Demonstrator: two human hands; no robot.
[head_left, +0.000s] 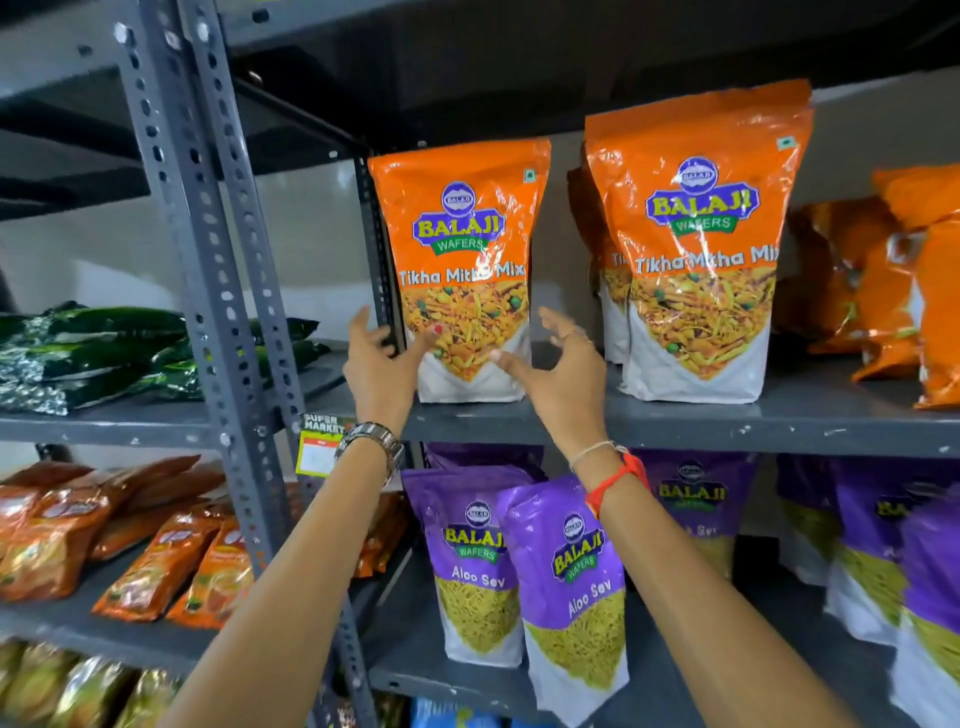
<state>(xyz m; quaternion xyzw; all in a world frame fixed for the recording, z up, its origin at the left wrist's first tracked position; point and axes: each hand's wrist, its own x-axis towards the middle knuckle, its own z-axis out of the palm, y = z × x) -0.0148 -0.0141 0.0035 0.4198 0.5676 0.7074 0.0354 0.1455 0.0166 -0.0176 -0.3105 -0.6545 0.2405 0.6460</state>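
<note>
Our left hand (374, 364) and right hand (563, 379) flanked the upright Tikha Mitha pouch (460, 249) on the shelf (675, 421), fingers spread, gripping nothing.

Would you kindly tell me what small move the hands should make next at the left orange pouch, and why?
Probably close both hands onto the lower sides of the orange pouch. The left hand and right hand are open with fingers spread, flanking its base where it stands upright on the shelf, and neither grips it yet.
</note>
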